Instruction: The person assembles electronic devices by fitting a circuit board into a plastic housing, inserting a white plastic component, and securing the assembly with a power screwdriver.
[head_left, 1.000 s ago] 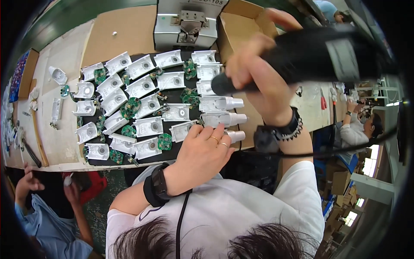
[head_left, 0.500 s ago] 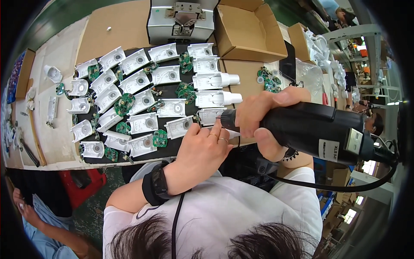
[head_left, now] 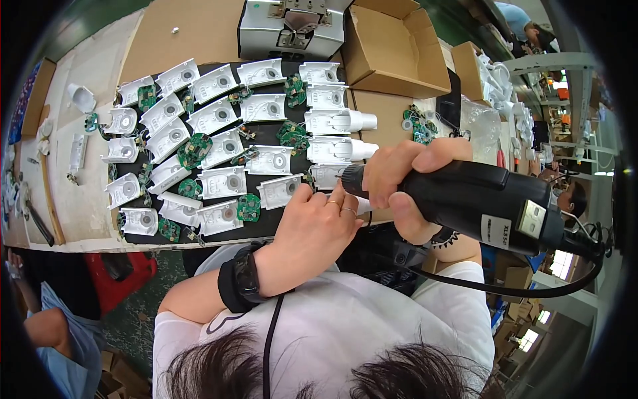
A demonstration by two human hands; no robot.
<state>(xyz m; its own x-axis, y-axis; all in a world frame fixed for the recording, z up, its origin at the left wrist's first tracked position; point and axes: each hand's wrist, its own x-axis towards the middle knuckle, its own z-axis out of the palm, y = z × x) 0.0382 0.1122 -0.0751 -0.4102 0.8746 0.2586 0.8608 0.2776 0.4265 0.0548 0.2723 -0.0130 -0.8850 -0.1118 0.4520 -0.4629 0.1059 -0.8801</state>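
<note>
My right hand (head_left: 392, 174) is wrapped round a black corded electric screwdriver (head_left: 458, 199), held almost level. Its tip points left, at a white plastic housing (head_left: 325, 174) on the right edge of the black mat (head_left: 259, 229). My left hand (head_left: 318, 225) is closed at the near side of that housing, with the index fingertip right by the tip of the tool. Fingers and tool hide the exact contact and any screw. Just beyond lie two housings with white tapered ends, a nearer one (head_left: 329, 149) and a farther one (head_left: 325, 122).
Rows of open white half-shells (head_left: 222, 181) and green circuit boards (head_left: 195, 151) cover the mat. Behind stand a grey metal machine (head_left: 256, 30) and an open cardboard box (head_left: 399, 43). A wooden-handled tool (head_left: 50, 199) lies left. Another person sits at lower left.
The whole view has shifted slightly. My hands and the screwdriver stay at the same housing. The other person's hands at lower left have moved.
</note>
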